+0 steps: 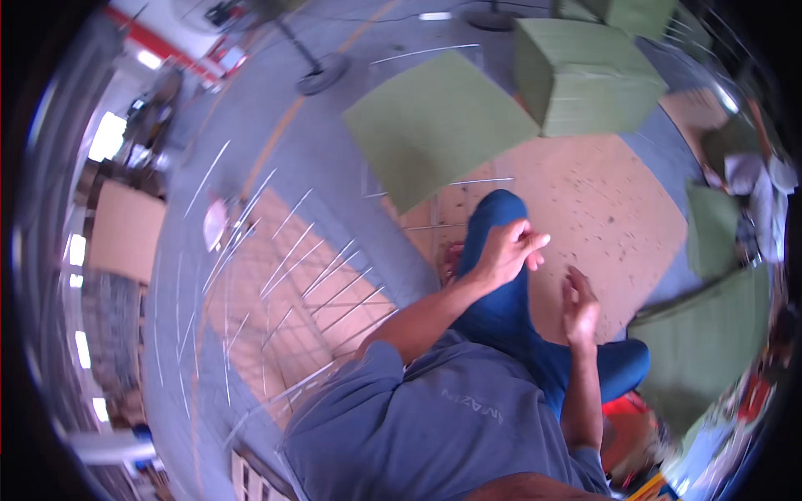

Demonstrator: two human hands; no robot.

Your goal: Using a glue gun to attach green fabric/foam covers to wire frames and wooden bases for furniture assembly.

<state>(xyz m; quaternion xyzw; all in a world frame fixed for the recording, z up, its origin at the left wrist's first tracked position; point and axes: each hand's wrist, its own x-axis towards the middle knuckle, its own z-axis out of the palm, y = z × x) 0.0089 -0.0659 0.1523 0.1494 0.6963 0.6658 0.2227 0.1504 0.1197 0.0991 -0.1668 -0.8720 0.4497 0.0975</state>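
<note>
My left hand hovers over my bent knee, its fingers curled in and the thumb laid across them. Anything inside that grip is hidden or too small to name. To its right, my right hand is raised with the fingers stretched and slightly apart, holding nothing. Both hands are above a brown cardboard sheet strewn with many small dark bits. Beyond the left hand, a flat green panel lies tilted, and thin metal rods show at its near edge.
A green box-shaped piece stands at the far right of the panel. More green pieces lie to my right. Thin metal wire frames spread across cardboard on my left. A round-based stand rises from the grey floor farther off.
</note>
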